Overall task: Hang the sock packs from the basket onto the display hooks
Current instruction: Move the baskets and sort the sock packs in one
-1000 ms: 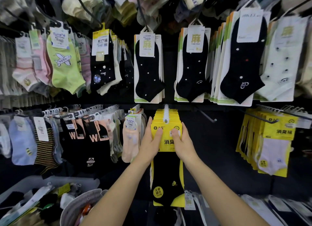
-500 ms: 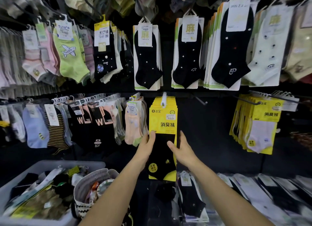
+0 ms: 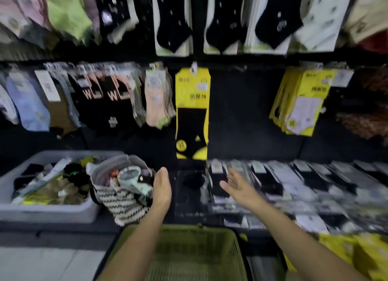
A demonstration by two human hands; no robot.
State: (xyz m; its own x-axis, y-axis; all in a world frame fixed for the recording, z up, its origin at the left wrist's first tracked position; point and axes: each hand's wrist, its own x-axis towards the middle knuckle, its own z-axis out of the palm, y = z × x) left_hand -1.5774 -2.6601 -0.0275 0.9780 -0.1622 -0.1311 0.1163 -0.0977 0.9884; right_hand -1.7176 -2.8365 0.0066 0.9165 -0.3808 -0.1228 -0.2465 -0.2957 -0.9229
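A yellow sock pack with a black sock hangs on the centre display hook, apart from both hands. My left hand is below it with fingers straight, holding nothing. My right hand is spread open over the lower shelf, also holding nothing. The green mesh basket sits below between my forearms; the part of its inside that shows looks bare. The frame is motion-blurred.
A grey bin of mixed socks and a striped woven bag stand at the left. More yellow packs hang at right. Packaged socks lie in rows on the lower shelf. Sock rows hang above and left.
Both hands let go of the yellow pack and dropped toward the basket. The view tilted downward, bringing the green basket into sight.
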